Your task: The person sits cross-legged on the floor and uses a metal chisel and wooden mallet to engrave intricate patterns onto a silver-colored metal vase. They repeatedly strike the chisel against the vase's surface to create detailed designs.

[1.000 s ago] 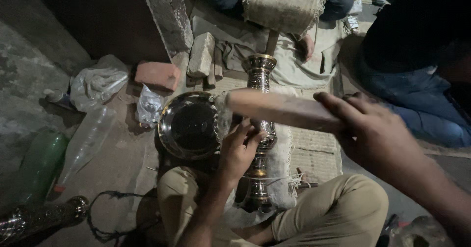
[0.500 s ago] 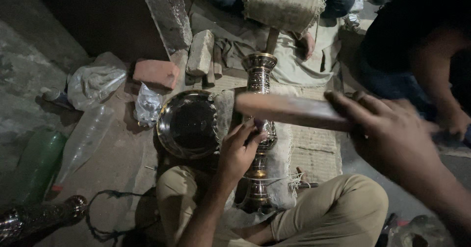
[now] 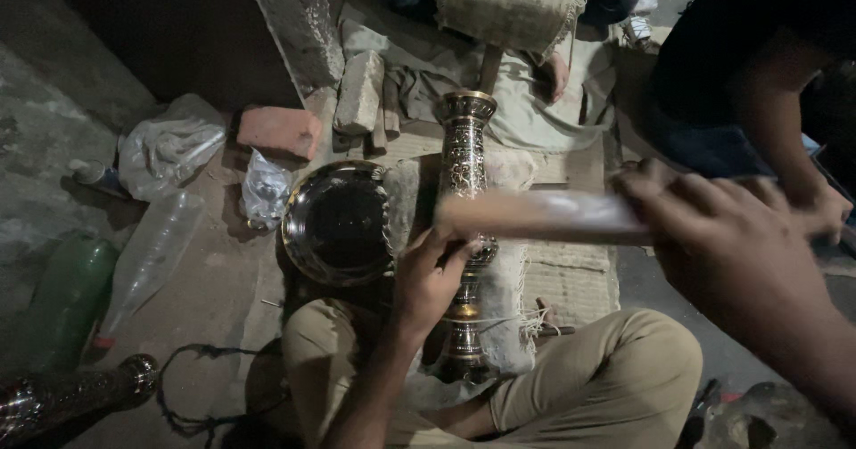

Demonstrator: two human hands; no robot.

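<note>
The right hand is raised at the right of the view, its fingers wrapped round one end of a blurred, pale wooden stick held level. Beneath the stick, an ornate engraved metal stem lies lengthwise on burlap matting, steadied by the closed left hand. A round, glossy metal dish lies just beside the stem.

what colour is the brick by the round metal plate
Reddish-pink rectangular brick, clearest in the head view.

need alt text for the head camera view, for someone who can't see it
Seen from above, a seated person's left hand rests on an ornate metal vase lying across their lap, while the right hand holds a blurred wooden stick over it. A round metal dish, a brick and plastic bags lie on the floor.
</note>
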